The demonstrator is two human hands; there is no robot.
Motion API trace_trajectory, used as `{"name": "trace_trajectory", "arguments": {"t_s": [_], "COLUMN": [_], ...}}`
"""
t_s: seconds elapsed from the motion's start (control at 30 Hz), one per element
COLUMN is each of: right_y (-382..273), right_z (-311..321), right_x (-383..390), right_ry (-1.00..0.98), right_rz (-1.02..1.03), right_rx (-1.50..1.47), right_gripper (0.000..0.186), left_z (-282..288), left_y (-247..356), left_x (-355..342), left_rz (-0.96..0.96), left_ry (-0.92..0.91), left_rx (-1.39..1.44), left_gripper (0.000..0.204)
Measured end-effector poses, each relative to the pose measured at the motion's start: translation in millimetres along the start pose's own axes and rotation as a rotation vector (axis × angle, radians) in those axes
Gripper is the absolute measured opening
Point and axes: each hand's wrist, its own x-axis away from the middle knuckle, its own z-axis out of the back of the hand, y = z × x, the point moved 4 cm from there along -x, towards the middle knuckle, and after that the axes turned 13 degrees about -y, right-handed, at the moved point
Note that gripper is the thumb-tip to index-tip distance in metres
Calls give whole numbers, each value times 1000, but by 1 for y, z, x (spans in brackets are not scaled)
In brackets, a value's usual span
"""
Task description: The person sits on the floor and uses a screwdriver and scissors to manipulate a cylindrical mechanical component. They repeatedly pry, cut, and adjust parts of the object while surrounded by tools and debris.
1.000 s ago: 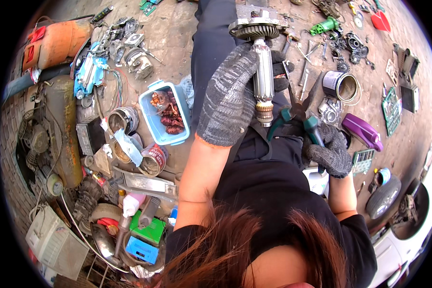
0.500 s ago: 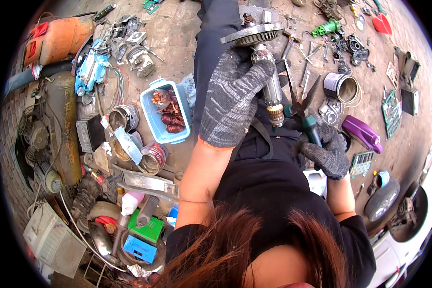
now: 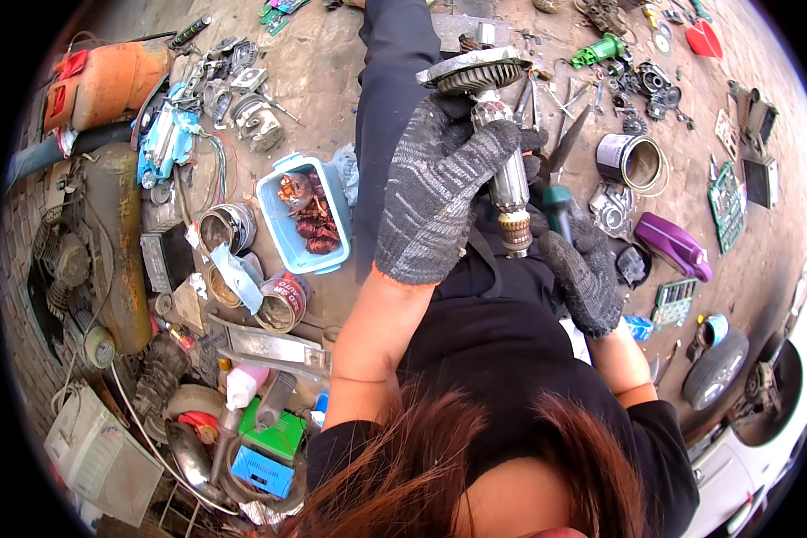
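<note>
My left hand (image 3: 426, 193), in a dark grey knitted glove, is closed around a motor armature (image 3: 509, 186). The armature has a geared plate (image 3: 473, 72) at its top end and a copper-banded tip pointing down. My gloved right hand (image 3: 583, 273) grips tin snips (image 3: 556, 204) with teal handles and long dark blades, just right of the armature. The blades point upward, and the lower part of the snips is partly covered by my fingers. My black-clad leg (image 3: 394, 36) stretches beneath and beyond my hands.
Around me lie a blue tub (image 3: 273, 224) of copper windings, several tins (image 3: 614, 163), an orange gas cylinder (image 3: 108, 81), a purple plastic case (image 3: 668, 242), green circuit boards (image 3: 726, 206), wrenches, metal parts and a tire (image 3: 717, 366).
The armature has shifted slightly right and down, with my left fingers moving over its upper part. My right hand has moved left with the snips, whose teal handles have drawn together.
</note>
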Motion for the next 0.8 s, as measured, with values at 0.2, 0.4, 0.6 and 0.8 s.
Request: {"name": "trace_trajectory", "arguments": {"t_s": [0.2,0.4,0.6,0.8], "right_y": [3,11,24,5], "right_z": [-7,-8,-6,-6], "right_x": [-8,-10,-14,-6], "right_ry": [-101,-155,-157,-200], "right_rz": [91,58,300,24], "right_rx": [-89,-177,39,-160], "right_gripper": [27,30,31,36], "left_z": [-6,-6,-5,-1], "left_y": [-3,-6,-13,-20], "left_x": [4,8,11,14], "left_rz": [43,-14,4,57], "left_ry": [-12,-4,-9,27], "left_rx": [-8,-91,-207,-272], "left_gripper": [32,30,27,23]}}
